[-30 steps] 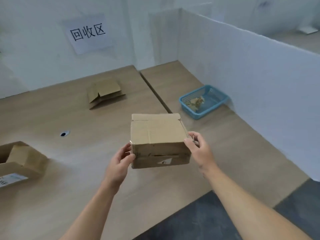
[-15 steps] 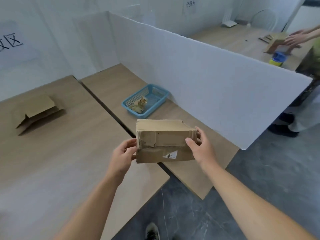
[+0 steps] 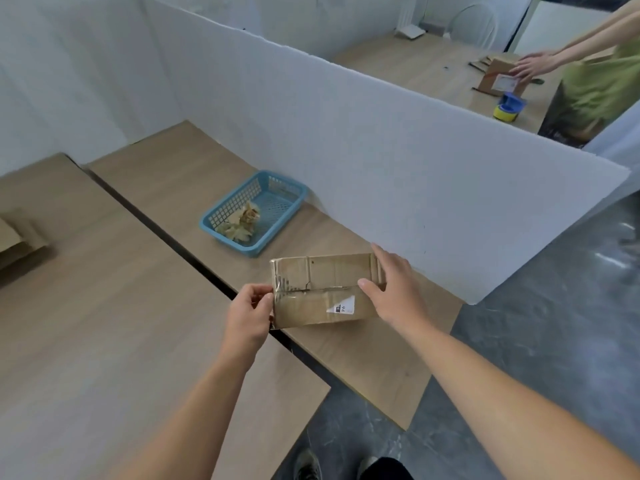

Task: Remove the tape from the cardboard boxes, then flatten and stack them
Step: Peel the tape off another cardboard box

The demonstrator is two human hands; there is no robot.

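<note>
A small taped cardboard box is held over the right-hand table, its seamed face toward me with a white label at the lower right. My right hand grips its right end, thumb on the front face. My left hand pinches at the box's left edge, where clear tape wraps the corner. A flattened cardboard piece lies at the far left on the left-hand table.
A blue basket holding crumpled tape sits behind the box, against a white partition. A dark gap divides the two tables. Beyond the partition another person's hand rests on a box. My shoes show on the grey floor.
The view has swung right and the box has moved with my hands toward the basket. The box has tilted so its seamed face is toward me, and my left fingers now pinch its left edge.
</note>
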